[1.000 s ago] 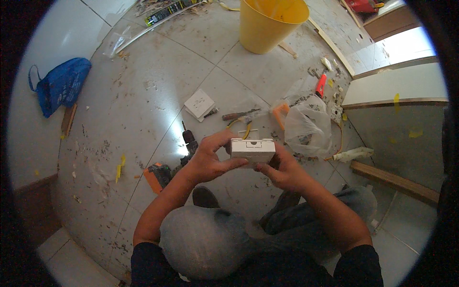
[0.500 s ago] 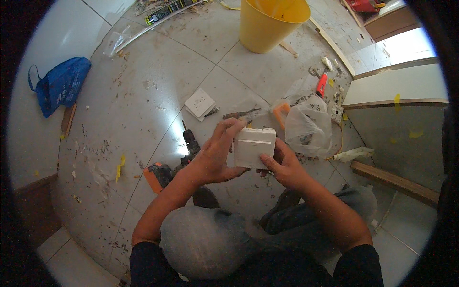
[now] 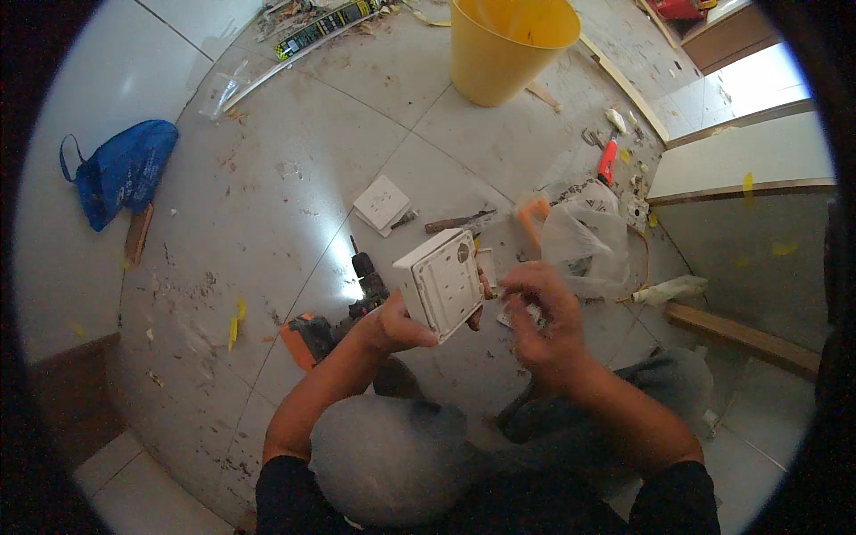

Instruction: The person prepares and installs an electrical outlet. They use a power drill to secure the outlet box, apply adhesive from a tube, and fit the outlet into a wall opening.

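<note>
My left hand (image 3: 399,323) grips a white wall switch box (image 3: 443,287) from below and the left side, tilted so that its flat back with small holes shows. The front of the box is turned away. Just right of it, my right hand (image 3: 548,325) is off the box, fingers loosely bent and apart from the thumb, slightly blurred. Beyond the box, a small white piece (image 3: 486,266) shows partly; I cannot tell what it is. Left of my left hand lies a cordless drill (image 3: 308,341) with an orange and black battery end.
White socket plates (image 3: 382,205) lie ahead on the tiled floor. A yellow bucket (image 3: 513,53) stands farther off. To the right are a clear plastic bag (image 3: 588,236), a red-handled tool (image 3: 608,160) and a wooden strip (image 3: 744,339). A blue bag (image 3: 125,174) leans at the left.
The switch box has turned from its front to its back and moved slightly left in my left hand. My right hand has let go of it and drawn off to the right.
</note>
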The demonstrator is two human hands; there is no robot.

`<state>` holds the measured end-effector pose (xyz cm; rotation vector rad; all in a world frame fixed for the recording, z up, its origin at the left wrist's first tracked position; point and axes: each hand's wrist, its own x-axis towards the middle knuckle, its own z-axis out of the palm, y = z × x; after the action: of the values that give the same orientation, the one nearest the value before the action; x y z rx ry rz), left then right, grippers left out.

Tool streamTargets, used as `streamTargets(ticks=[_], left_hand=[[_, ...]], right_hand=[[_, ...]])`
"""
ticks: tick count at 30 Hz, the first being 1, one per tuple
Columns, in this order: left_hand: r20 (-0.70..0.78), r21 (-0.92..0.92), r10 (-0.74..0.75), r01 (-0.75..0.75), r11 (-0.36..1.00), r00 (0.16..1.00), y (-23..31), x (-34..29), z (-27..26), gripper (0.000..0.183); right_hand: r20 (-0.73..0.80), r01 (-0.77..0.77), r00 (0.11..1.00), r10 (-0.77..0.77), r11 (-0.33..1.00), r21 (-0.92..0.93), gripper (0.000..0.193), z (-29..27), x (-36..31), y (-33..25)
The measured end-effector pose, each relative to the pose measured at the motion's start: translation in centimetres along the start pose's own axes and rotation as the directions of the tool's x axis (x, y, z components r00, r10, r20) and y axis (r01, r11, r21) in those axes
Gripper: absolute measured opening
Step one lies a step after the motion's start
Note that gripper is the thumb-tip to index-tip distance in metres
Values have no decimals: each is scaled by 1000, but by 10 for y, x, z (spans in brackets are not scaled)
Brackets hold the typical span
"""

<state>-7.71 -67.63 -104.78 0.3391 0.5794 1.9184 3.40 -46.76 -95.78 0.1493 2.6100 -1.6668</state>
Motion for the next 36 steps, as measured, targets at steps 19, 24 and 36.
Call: streamTargets(ticks=[19, 24, 36], left_hand=[[-17, 195, -375, 371, 908, 927, -15, 1, -7, 108], [-121, 228, -480, 495, 838, 869, -6, -3, -14, 90], [61, 991, 252, -88, 98, 966, 36, 34, 36, 112]], right_hand=[[172, 144, 982, -83, 913, -382, 109, 2, 12, -4], [168, -199, 966, 198, 980, -11, 103, 4, 8, 4], [492, -499, 858, 147, 12, 866, 89, 4, 18, 17]])
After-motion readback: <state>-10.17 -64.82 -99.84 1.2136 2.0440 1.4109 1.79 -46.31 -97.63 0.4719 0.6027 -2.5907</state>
